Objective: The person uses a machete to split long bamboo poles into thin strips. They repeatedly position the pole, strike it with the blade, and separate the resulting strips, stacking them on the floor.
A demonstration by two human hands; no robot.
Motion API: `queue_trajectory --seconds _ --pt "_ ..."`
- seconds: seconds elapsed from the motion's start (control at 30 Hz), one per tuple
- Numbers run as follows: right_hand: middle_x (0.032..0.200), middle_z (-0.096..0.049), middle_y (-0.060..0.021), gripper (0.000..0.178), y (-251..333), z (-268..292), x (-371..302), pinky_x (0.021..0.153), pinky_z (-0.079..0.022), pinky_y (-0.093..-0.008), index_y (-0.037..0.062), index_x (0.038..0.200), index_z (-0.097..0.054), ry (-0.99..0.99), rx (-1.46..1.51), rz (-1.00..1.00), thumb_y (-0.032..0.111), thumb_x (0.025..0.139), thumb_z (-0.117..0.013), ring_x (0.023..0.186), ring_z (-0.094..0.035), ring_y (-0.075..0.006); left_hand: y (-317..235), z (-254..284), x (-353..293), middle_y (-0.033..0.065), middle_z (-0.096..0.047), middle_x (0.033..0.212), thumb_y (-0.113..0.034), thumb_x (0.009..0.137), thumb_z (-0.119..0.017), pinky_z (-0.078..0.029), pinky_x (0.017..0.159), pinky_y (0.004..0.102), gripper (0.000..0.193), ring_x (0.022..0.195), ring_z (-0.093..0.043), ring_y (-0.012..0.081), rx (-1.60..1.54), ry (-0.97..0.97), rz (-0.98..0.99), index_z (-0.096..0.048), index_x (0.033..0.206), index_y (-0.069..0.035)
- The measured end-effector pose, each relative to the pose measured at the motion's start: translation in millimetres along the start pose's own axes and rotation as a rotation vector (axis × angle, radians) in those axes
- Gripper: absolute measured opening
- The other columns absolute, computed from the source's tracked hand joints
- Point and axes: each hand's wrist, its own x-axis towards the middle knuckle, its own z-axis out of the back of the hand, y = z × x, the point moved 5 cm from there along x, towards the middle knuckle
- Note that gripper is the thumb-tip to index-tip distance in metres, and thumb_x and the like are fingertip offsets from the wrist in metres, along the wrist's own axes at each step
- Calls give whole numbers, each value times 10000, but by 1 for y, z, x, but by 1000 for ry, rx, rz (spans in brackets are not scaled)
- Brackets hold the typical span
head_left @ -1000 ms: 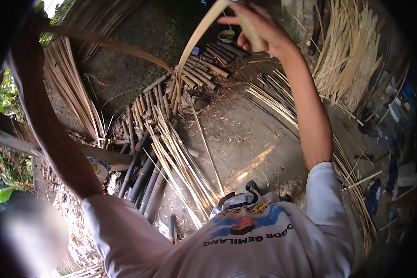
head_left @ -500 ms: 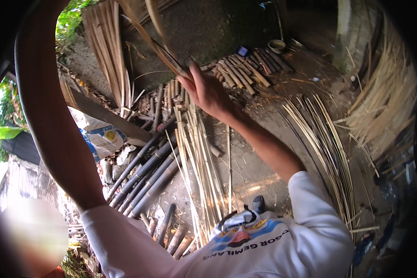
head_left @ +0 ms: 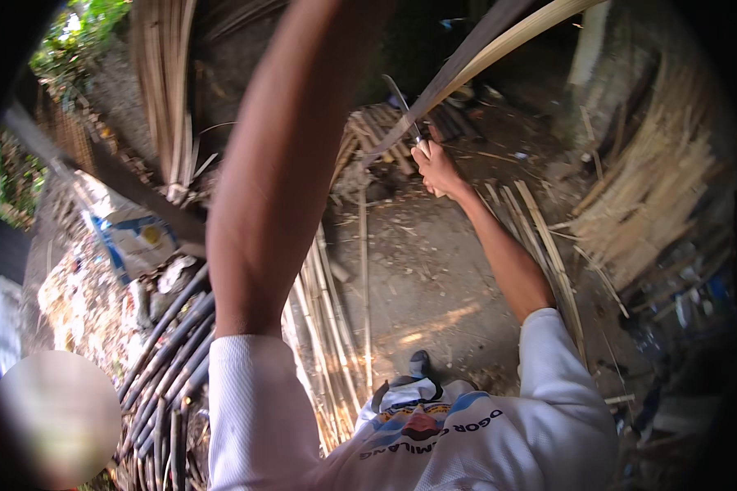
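Observation:
My right hand (head_left: 438,168) is stretched out ahead of me, closed around the handle of a knife (head_left: 401,102) whose blade points up. The blade lies against a long pale bamboo strip (head_left: 499,45) that slants from just left of the hand up to the top right edge. My left arm rises through the middle of the view and leaves it at the top, so my left hand is hidden. I wear a white short-sleeved shirt (head_left: 467,434).
Thin bamboo slats (head_left: 336,319) lie on the dirt ground in front of me. Dark bamboo poles (head_left: 164,352) are stacked at lower left, beside a white and blue sack (head_left: 139,233). Pale split strips (head_left: 655,188) pile up at right. Short cut pieces (head_left: 377,131) lie beyond.
My right hand has come down and to the right, and the knife blade now shows against the strip. My left arm has swung from the left edge to the middle of the view.

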Motion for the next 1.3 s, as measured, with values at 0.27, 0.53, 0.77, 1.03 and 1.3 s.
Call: queue_trajectory --seconds 0.27,0.53,0.77,1.03,1.3 --pt "604 -498 -42 178 133 158 -199 397 -435 -323 13 906 -436 121 -237 -256 166 976 -494 421 -517 -151 29 -188 -69 208 -698 976 -443 756 -808 -554 756 411 629 848 -702 324 -136 -59 135 -581 1199 -58" --pt "677 -493 -8 198 171 262 -289 392 -415 -168 9 1025 -460 68 247 -308 153 959 -578 474 -435 -42 -70 -223 38 238 -691 932 -334 757 -811 -536 745 381 518 864 -692 286 -314 -57 113 -667 1103 24" --pt "659 -445 38 223 170 325 -322 362 -336 -188 74 837 -444 279 94 -69 195 961 -585 475 -388 -11 -89 -252 83 29 -623 611 -312 812 -791 -474 461 298 359 498 -566 111 -42 -266 338 -721 981 -3" --pt "673 -453 16 220 143 323 -350 384 -375 -224 10 924 -497 557 -30 -15 216 974 -554 476 -407 -42 -109 -237 22 10 -530 519 -338 826 -778 -348 393 294 370 429 -461 96 120 -595 480 -648 678 -25" --pt "670 -410 33 245 166 263 -391 398 -354 -213 79 898 -450 731 -153 102 286 1000 -533 473 -367 -32 -169 -168 -35 -19 -501 511 -476 857 -718 -338 398 318 463 405 -426 109 324 -636 637 -608 635 -86"
